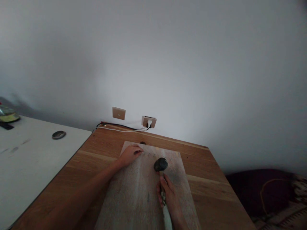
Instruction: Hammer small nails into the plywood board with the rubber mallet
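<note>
My right hand (169, 191) is closed around the pale, worn handle of a mallet (161, 164) with a dark, rounded head. The mallet's head is over the right half of a worn wooden board (134, 195); whether it touches the board I cannot tell. At the board's far left corner my left hand (130, 155) rests with its fingers curled together. Something small and dark shows at those fingertips, too small to name. Small dark specks lie on the board just right of this hand.
The board lies on a brown wooden table (216, 195) against a wall. A dark round object (143, 142) peeks out behind the board. White and black cables run to a wall socket (149, 122). On a white table (28, 166) at left are a round dish (59, 134) and a bottle (8, 114).
</note>
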Demonstrator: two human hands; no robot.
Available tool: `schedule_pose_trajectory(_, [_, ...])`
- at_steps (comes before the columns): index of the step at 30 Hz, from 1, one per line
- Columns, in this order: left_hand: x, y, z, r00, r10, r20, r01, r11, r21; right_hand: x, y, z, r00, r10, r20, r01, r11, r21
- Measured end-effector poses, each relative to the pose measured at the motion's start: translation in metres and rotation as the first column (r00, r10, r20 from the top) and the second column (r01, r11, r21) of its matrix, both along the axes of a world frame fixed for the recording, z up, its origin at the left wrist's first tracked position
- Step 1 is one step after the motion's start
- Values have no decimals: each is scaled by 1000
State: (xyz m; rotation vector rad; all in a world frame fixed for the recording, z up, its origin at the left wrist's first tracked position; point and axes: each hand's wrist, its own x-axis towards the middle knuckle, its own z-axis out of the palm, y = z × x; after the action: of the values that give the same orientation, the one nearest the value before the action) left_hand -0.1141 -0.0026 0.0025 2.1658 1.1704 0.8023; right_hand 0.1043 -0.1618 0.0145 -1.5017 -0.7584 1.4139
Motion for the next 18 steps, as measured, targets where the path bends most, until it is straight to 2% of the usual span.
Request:
schedule_pose_trajectory(7, [0,-4,-2,995,93,-29,-94,995,-18,-1,1,1,1000,2,9,-2,1000,6])
schedule_pose_trajectory(18, [-1,-1,-8,999,10,-42,-8,999,49,-6,3,2,1000,18,25,-20,999,44])
